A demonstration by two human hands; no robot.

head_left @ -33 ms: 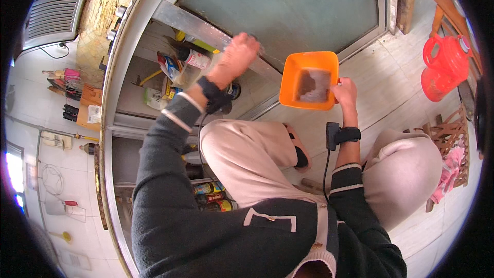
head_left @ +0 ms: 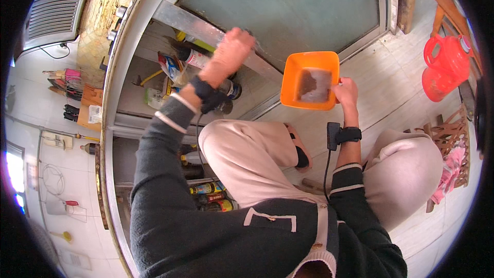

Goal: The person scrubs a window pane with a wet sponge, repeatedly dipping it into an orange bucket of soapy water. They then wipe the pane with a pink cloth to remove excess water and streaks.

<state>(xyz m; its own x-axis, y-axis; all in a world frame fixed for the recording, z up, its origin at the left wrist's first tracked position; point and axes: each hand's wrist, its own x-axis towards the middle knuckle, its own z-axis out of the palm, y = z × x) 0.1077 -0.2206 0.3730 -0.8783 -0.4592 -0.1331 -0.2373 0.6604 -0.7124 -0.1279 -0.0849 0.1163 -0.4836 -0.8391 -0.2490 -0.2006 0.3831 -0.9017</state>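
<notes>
My right hand (head_left: pixel 346 91) is closed on the handle of an orange square dipper (head_left: pixel 288 74). Cloudy brownish water with pale suds (head_left: pixel 315 85) lies in its bottom. Fingers curled, my left hand (head_left: pixel 232 54) is at the metal frame (head_left: pixel 193 24) of a glazed cabinet door (head_left: pixel 288 5). A small greyish thing shows at its fingertips, too blurred to name. Below that hand, bottles and packets stand inside the cabinet, among them a white bottle (head_left: pixel 197 58) with a dark top.
A red plastic jug (head_left: pixel 443 72) stands on the floor at the right, near a wooden rack (head_left: pixel 450 139) with a pink cloth (head_left: pixel 448 175). More bottles (head_left: pixel 208 188) sit in the lower cabinet opening by my left knee. A countertop (head_left: pixel 98 36) with a metal drainer (head_left: pixel 56 7) runs along the left.
My left hand has shifted a little up and to the left along the door frame. The right hand and the dipper have hardly moved.
</notes>
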